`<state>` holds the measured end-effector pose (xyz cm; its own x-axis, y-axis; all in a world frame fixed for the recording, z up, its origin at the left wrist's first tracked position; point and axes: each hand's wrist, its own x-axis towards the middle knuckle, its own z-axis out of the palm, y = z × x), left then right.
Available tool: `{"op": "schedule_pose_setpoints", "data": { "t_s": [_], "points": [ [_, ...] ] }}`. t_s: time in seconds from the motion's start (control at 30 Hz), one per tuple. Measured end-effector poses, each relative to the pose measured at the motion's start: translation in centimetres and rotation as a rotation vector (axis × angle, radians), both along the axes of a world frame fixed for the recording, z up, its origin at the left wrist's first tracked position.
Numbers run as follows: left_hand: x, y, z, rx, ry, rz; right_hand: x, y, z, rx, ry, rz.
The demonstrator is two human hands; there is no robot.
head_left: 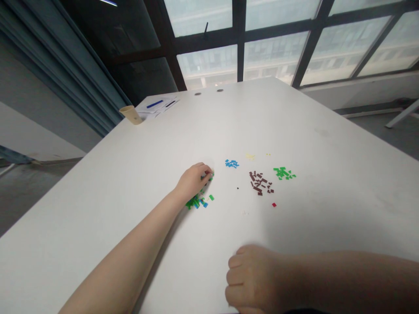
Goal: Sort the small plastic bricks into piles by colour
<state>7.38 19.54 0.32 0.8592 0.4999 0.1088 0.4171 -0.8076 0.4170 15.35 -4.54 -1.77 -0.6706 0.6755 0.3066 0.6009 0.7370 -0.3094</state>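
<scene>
My left hand (194, 179) reaches out over a mixed heap of small green and blue pieces (200, 200) on the white table (131, 174). Its fingers are pinched together at the heap's far edge, on a small piece I cannot make out. My right hand (250, 279) rests near the table's front edge as a loose fist, fingers curled under. To the right of the left hand lie sorted little piles: blue pieces (231, 163), brown pieces (260, 182), green pieces (283, 173), a few yellow pieces (250, 156) and one red piece (274, 204).
A paper cup (131, 114) stands at the table's far left edge beside some papers with a blue pen (156, 105). Large windows (271, 48) run behind the table. A grey curtain (65, 78) hangs at the left.
</scene>
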Motion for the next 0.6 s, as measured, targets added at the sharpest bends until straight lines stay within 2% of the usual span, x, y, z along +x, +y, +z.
{"op": "schedule_pose_setpoints", "data": {
  "t_s": [0.07, 0.13, 0.2, 0.33, 0.4, 0.47, 0.6],
  "points": [
    [0.2, -0.5, 0.5, -0.027, -0.056, 0.016, -0.1, 0.0, 0.0, 0.022, 0.000, 0.006],
    [0.4, -1.5, 1.0, -0.147, -0.117, 0.024, 0.0, 0.0, 0.3, 0.064, 0.003, -0.008],
    [0.6, -3.0, 1.7, -0.415, -0.168, 0.009, 0.5, 0.2, 1.0, 0.138, 0.020, -0.101],
    [0.7, -6.2, 2.4, -1.131, -0.238, -0.084, 2.9, 1.6, 2.7, 0.356, 0.200, -0.527],
    [0.6, -7.1, 2.4, -1.322, -0.245, -0.134, 4.2, 2.5, 3.1, 0.414, 0.321, -0.670],
    [0.6, -7.5, 2.2, -1.384, -0.232, -0.159, 5.1, 3.2, 3.2, 0.419, 0.394, -0.714],
    [0.5, -7.1, 1.7, -1.351, -0.198, -0.183, 5.3, 3.5, 2.7, 0.405, 0.466, -0.714]
  ]
}}
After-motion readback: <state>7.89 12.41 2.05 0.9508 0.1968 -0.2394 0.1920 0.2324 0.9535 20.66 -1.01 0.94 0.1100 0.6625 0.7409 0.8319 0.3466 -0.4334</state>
